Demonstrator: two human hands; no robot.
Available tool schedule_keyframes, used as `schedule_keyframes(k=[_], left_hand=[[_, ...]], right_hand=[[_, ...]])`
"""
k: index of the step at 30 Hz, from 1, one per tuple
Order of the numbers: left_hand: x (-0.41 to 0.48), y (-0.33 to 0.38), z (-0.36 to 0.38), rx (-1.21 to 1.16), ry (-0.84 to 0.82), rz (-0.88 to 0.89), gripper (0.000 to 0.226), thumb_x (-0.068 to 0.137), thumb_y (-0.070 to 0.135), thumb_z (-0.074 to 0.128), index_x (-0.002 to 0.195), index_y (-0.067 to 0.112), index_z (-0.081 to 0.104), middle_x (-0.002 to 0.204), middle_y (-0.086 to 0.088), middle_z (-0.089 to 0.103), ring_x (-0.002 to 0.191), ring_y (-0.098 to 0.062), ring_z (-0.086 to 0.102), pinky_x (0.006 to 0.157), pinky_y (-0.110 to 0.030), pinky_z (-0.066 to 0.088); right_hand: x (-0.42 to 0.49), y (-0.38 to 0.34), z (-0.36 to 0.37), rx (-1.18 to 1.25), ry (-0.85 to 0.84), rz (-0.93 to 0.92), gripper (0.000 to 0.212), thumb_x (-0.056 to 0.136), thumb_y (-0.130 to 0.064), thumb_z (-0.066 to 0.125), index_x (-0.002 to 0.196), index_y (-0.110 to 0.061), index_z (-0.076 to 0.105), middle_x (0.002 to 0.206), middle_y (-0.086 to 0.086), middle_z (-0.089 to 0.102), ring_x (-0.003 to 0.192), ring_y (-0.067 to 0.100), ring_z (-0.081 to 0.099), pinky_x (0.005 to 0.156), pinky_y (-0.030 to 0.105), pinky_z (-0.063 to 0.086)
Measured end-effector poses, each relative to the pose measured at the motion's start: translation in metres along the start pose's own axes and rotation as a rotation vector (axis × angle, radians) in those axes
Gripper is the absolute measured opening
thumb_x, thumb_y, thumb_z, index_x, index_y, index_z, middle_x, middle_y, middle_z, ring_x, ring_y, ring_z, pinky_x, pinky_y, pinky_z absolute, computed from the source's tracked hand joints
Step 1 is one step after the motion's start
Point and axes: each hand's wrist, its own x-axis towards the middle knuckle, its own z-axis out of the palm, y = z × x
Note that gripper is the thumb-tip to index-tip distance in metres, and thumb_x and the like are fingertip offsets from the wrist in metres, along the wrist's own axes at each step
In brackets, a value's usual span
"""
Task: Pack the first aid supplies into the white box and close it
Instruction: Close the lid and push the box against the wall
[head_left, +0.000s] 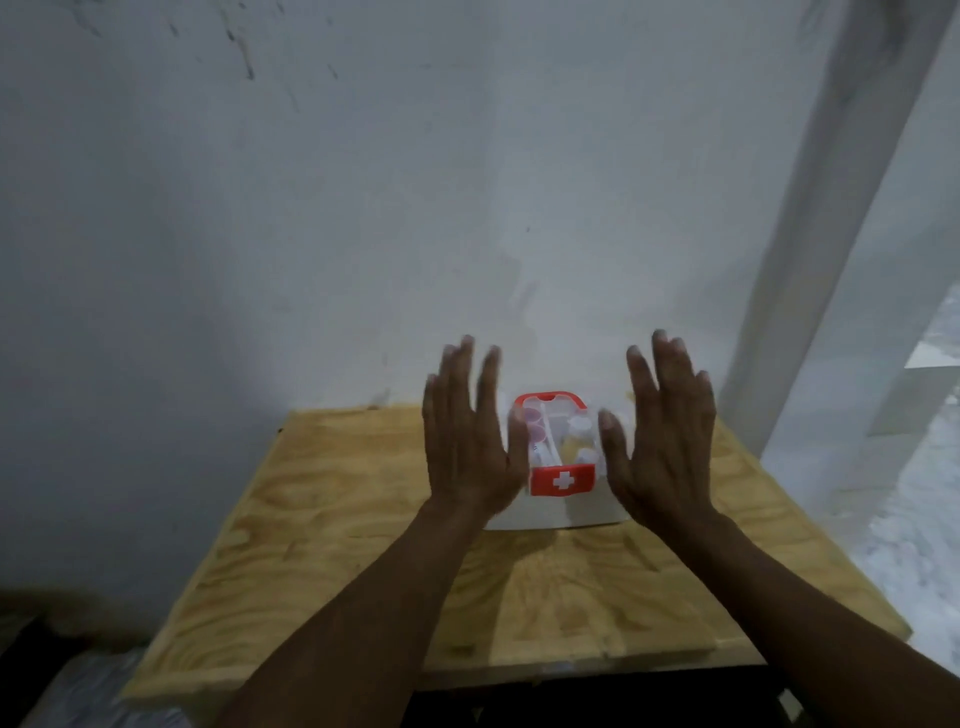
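White plastic first aid box (556, 512) with a red front clasp (562, 480) bearing a white cross and a red carrying handle (548, 399) on top: it sits on a pale plywood tabletop (363, 519), toward twelve o'clock of the board, near the grey-white wall (363, 208). Small supplies (540, 426) show in its upper part, pinkish round pieces and white caps among them (the blur hides what each one is). The packing looks largely done, but I cannot tell whether the lid is clicked down.

The left hand (467, 441) is at nine o'clock of the box and the right hand (660, 441) at three o'clock. Both are spread flat, fingers straight and pointing toward the wall, and hold nothing. The thumbs overlap the box's edges in this view; whether they touch it cannot be told.

I judge the box light and stiff, with smooth thin walls that are a little slippery and apt to flex if squeezed. Loose pieces inside would likely rattle or tip if it were tilted. The best hold seems to be flat palms on the two side walls to steady it, with a thumb on the red clasp to press it home. The handle would serve for lifting once it is latched.

A white slanting post (831, 260) stands at two o'clock, well apart from the box. It does not come between the hands and the box.
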Motion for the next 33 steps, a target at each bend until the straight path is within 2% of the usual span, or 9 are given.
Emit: schedule_keyframes(k=[2, 4, 6, 10, 14, 18, 23, 28, 33], left_hand=[[-0.014, -0.004, 0.005, 0.069, -0.034, 0.256, 0.064, 0.094, 0.033, 0.050, 0.153, 0.011, 0.037, 0.163, -0.014, 0.026, 0.153, -0.030, 0.017, 0.122, -0.053, 0.016], [-0.023, -0.016, 0.009, 0.155, -0.078, 0.377, 0.062, 0.094, 0.035, 0.046, 0.150, 0.009, 0.042, 0.161, -0.014, 0.031, 0.152, -0.033, 0.021, 0.119, -0.055, 0.022], [-0.024, -0.028, 0.013, 0.231, -0.141, 0.447, 0.059, 0.096, 0.037, 0.043, 0.149, 0.009, 0.045, 0.159, -0.014, 0.035, 0.150, -0.035, 0.026, 0.119, -0.053, 0.025], [-0.026, -0.034, 0.021, 0.247, -0.181, 0.372, 0.054, 0.097, 0.038, 0.047, 0.142, 0.008, 0.052, 0.145, -0.016, 0.055, 0.140, -0.038, 0.044, 0.114, -0.051, 0.037], [-0.031, -0.031, 0.030, 0.228, -0.127, 0.315, 0.054, 0.096, 0.038, 0.048, 0.140, 0.008, 0.051, 0.138, -0.019, 0.060, 0.131, -0.041, 0.052, 0.111, -0.053, 0.041], [-0.023, -0.038, 0.043, 0.239, -0.110, 0.292, 0.055, 0.094, 0.039, 0.052, 0.140, 0.009, 0.047, 0.136, -0.019, 0.061, 0.129, -0.040, 0.054, 0.112, -0.052, 0.040], [-0.007, -0.052, 0.070, 0.212, -0.064, 0.277, 0.055, 0.092, 0.040, 0.055, 0.137, 0.009, 0.049, 0.135, -0.019, 0.062, 0.128, -0.040, 0.055, 0.113, -0.052, 0.038], [0.014, -0.069, 0.102, 0.214, -0.004, 0.264, 0.060, 0.087, 0.041, 0.066, 0.137, 0.012, 0.049, 0.135, -0.016, 0.062, 0.129, -0.039, 0.055, 0.118, -0.047, 0.025], [0.033, -0.081, 0.127, 0.245, 0.033, 0.253, 0.053, 0.093, 0.046, 0.047, 0.136, 0.015, 0.045, 0.135, -0.015, 0.063, 0.128, -0.037, 0.055, 0.116, -0.048, 0.029]], right_hand=[[-0.007, 0.003, 0.003, -0.047, -0.064, -0.140, 0.069, 0.096, -0.039, 0.039, 0.153, -0.003, 0.022, 0.163, 0.017, 0.013, 0.152, 0.031, 0.010, 0.121, 0.057, 0.010], [-0.021, 0.006, 0.014, -0.048, -0.173, -0.196, 0.067, 0.098, -0.042, 0.034, 0.152, -0.005, 0.025, 0.162, 0.014, 0.019, 0.152, 0.028, 0.013, 0.118, 0.059, 0.020], [-0.031, 0.008, 0.026, -0.013, -0.214, -0.177, 0.062, 0.097, -0.039, 0.039, 0.149, -0.006, 0.034, 0.158, 0.012, 0.032, 0.150, 0.026, 0.020, 0.115, 0.056, 0.029], [-0.029, 0.007, 0.035, -0.055, -0.223, -0.141, 0.062, 0.096, -0.041, 0.041, 0.146, -0.005, 0.040, 0.153, 0.015, 0.041, 0.147, 0.028, 0.028, 0.116, 0.052, 0.030], [-0.028, 0.010, 0.044, -0.067, -0.212, -0.134, 0.061, 0.095, -0.041, 0.040, 0.144, -0.004, 0.043, 0.147, 0.018, 0.048, 0.142, 0.031, 0.037, 0.115, 0.052, 0.031], [-0.019, 0.012, 0.054, -0.070, -0.220, -0.109, 0.062, 0.097, -0.045, 0.031, 0.141, -0.003, 0.045, 0.141, 0.021, 0.053, 0.134, 0.035, 0.046, 0.110, 0.054, 0.037], [-0.004, 0.020, 0.077, -0.069, -0.227, -0.077, 0.061, 0.097, -0.045, 0.031, 0.141, -0.004, 0.044, 0.142, 0.020, 0.052, 0.133, 0.036, 0.047, 0.111, 0.055, 0.036], [0.014, 0.033, 0.112, -0.066, -0.169, -0.079, 0.059, 0.096, -0.043, 0.036, 0.140, -0.005, 0.047, 0.142, 0.019, 0.053, 0.134, 0.036, 0.047, 0.110, 0.055, 0.036], [0.034, 0.047, 0.144, -0.065, -0.132, -0.074, 0.059, 0.095, -0.045, 0.037, 0.138, -0.007, 0.048, 0.142, 0.018, 0.054, 0.134, 0.036, 0.046, 0.111, 0.054, 0.035]])
